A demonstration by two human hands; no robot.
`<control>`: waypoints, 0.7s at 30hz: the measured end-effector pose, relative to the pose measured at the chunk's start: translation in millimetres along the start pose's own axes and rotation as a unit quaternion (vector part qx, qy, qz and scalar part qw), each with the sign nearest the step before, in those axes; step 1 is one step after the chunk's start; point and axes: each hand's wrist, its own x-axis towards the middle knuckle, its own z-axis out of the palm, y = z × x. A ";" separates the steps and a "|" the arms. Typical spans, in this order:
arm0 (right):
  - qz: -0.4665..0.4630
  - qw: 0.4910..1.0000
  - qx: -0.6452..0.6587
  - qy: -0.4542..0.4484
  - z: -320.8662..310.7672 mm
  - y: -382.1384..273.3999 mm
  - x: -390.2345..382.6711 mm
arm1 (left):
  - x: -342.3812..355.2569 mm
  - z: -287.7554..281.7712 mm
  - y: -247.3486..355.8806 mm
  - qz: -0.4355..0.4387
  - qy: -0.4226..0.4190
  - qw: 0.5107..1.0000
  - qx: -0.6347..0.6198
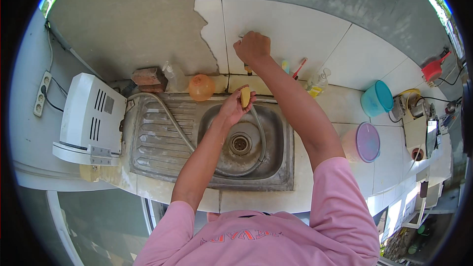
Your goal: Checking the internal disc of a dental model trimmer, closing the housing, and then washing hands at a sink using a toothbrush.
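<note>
Your left hand (235, 108) is grasping yellow piece (245, 97) in curled fingers, holding it above sink's (288, 167) back edge. Your right hand (253, 48) is curling at wall tap (248, 70); cannot tell whether it is clenching tap. Hose (262, 138) looping inside sink. Round orange container (202, 87) sitting along counter's (303, 180) back edge. Clear bottle (318, 83) standing beyond sink's back right corner, bearing yellow label, print too small to read. You are wearing pink shirt (305, 231), red lettering showing across chest.
</note>
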 end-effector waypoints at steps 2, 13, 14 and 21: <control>-0.014 0.999 -0.009 0.033 9.1 5.5 2.1 | 13.6 0.8 -2.0 -0.004 0.014 1.000 0.000; -0.076 0.992 0.081 0.063 8.7 34.5 -4.9 | 62.3 0.1 -19.7 -0.016 0.052 0.996 -0.065; -0.082 0.978 0.144 0.127 5.4 38.9 -13.7 | 66.0 -1.6 -20.4 -0.019 0.039 0.996 -0.083; 0.275 0.590 0.752 0.103 83.7 64.8 -117.6 | 76.9 2.4 -25.1 0.049 0.110 0.993 0.001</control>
